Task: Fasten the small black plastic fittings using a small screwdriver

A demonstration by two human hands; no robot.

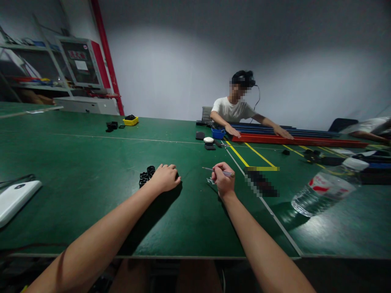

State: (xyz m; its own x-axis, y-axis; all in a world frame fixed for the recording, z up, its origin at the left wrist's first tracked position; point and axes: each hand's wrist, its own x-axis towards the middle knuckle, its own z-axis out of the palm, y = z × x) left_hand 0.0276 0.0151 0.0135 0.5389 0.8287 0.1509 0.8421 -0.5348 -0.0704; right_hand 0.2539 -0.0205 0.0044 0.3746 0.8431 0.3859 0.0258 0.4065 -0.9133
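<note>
My left hand (165,178) rests low over the table with its fingers curled down. A small black part (177,176) shows between its thumb and fingers, mostly hidden. Several black plastic pieces (143,178) lie grouped just left of that hand. In my right hand (224,181) is a slim screwdriver (228,173), gripped in a pinch, its thin shaft pointing left with the tip clear of the table. Beneath it lies a scatter of tiny metallic pieces (209,180), perhaps screws, too small to make out.
A tilted water bottle (324,189) is at the right, a white phone (18,199) at the left edge. A co-worker (233,108) reaches over long red bars (299,140) across the green table (91,162). A blue bin (218,133) and yellow bin (130,121) stand farther back.
</note>
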